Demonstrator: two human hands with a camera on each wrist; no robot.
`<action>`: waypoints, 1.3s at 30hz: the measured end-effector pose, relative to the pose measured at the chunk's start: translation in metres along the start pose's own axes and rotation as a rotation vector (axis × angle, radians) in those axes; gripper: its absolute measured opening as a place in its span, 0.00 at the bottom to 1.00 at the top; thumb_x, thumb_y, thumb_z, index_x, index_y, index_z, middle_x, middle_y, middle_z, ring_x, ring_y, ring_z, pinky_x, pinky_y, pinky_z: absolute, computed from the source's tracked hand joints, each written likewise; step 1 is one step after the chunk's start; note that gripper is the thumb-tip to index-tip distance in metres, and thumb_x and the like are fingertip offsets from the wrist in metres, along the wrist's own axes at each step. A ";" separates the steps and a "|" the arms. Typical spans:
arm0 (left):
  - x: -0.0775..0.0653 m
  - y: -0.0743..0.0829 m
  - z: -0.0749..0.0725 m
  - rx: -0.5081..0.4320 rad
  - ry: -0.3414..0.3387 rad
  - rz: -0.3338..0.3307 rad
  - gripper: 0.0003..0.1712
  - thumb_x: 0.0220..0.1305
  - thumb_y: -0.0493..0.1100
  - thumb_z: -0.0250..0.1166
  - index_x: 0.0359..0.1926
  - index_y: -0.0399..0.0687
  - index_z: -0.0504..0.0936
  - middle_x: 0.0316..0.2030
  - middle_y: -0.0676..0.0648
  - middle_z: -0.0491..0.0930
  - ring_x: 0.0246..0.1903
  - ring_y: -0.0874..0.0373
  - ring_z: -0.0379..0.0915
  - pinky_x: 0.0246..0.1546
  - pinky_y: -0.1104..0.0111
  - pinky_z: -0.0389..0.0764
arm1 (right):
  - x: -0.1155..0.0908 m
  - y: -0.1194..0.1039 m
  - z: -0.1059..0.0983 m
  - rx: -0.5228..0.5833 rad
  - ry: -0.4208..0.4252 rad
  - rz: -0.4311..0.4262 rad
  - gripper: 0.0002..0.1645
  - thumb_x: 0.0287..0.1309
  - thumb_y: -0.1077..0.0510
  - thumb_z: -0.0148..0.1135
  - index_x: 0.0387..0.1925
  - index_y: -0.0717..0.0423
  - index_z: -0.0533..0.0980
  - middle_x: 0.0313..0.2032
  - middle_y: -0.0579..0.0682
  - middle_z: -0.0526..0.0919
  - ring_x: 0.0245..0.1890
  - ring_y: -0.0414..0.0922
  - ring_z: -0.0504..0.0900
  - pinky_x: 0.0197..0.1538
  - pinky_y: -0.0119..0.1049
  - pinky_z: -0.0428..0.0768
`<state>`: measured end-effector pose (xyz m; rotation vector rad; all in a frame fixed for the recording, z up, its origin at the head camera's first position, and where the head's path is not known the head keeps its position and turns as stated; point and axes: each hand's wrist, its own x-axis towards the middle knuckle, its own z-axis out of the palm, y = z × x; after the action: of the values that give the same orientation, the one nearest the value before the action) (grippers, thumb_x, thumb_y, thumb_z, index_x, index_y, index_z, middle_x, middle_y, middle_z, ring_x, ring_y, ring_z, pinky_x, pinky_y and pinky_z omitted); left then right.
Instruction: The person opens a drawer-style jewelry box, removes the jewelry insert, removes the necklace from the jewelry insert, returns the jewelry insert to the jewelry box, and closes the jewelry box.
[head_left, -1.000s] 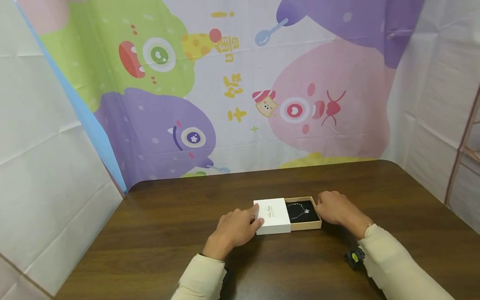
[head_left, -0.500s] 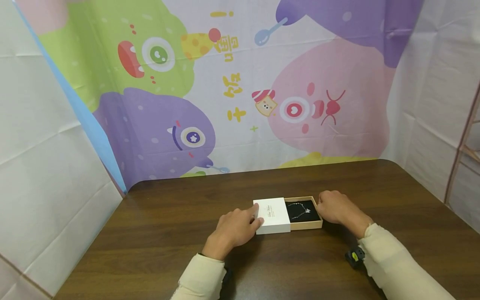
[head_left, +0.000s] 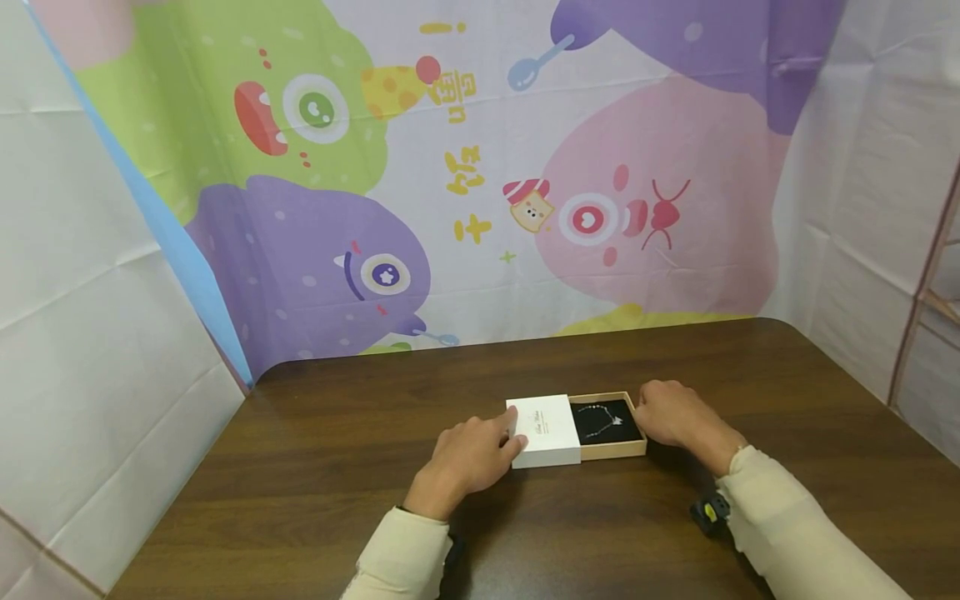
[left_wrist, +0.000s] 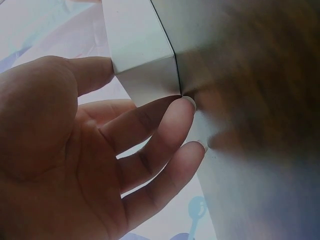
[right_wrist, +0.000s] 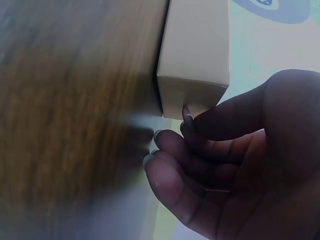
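Note:
A white jewelry box sleeve (head_left: 543, 430) with printed lettering lies on the table. From its right end sticks out a tan drawer (head_left: 615, 452), lined in black. On the lining lies a thin silver bracelet (head_left: 602, 422) with a small pale charm. My left hand (head_left: 470, 454) grips the sleeve's left end, thumb (left_wrist: 94, 75) on one side and fingers on the other. At the drawer's right end, my right hand (head_left: 672, 414) pinches with thumb and forefinger (right_wrist: 200, 132); what lies between the fingertips is hidden.
The brown wooden table (head_left: 360, 400) carries the box near its middle. Behind hangs a cartoon-printed cloth (head_left: 480, 167), and pale cloth walls (head_left: 97, 333) close in both sides. A small black device (head_left: 708, 512) is strapped at the right wrist.
The drawer has slid slightly to the right out of the sleeve, together with my right hand. The left hand and the sleeve have stayed almost in place.

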<state>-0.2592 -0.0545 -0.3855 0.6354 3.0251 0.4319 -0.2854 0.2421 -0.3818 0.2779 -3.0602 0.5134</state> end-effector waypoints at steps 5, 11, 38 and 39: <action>0.000 0.000 0.000 0.000 -0.003 0.003 0.33 0.73 0.57 0.58 0.73 0.51 0.69 0.42 0.48 0.84 0.28 0.56 0.70 0.30 0.60 0.69 | 0.000 0.002 0.000 0.000 -0.006 0.010 0.11 0.58 0.62 0.50 0.29 0.62 0.78 0.26 0.52 0.77 0.25 0.50 0.72 0.31 0.45 0.72; 0.000 0.000 0.001 0.000 0.000 0.001 0.33 0.73 0.58 0.58 0.73 0.52 0.69 0.46 0.47 0.85 0.29 0.56 0.71 0.31 0.60 0.69 | 0.000 0.002 0.000 -0.002 0.000 0.013 0.11 0.58 0.61 0.51 0.29 0.62 0.79 0.26 0.52 0.77 0.25 0.50 0.72 0.32 0.46 0.72; 0.000 -0.001 -0.001 0.015 0.004 0.014 0.33 0.73 0.58 0.57 0.73 0.53 0.69 0.48 0.46 0.84 0.32 0.55 0.72 0.32 0.59 0.71 | -0.002 -0.001 -0.004 0.028 0.050 0.077 0.12 0.65 0.52 0.56 0.27 0.52 0.74 0.26 0.48 0.74 0.26 0.47 0.72 0.28 0.44 0.69; 0.000 -0.001 -0.001 0.016 0.005 0.013 0.33 0.73 0.58 0.57 0.73 0.53 0.69 0.48 0.46 0.84 0.32 0.55 0.72 0.32 0.59 0.71 | -0.001 -0.002 -0.004 0.024 0.047 0.072 0.12 0.65 0.52 0.56 0.26 0.52 0.74 0.25 0.48 0.73 0.26 0.47 0.72 0.28 0.44 0.68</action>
<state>-0.2599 -0.0555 -0.3850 0.6561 3.0337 0.4108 -0.2838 0.2422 -0.3772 0.1541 -3.0301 0.5513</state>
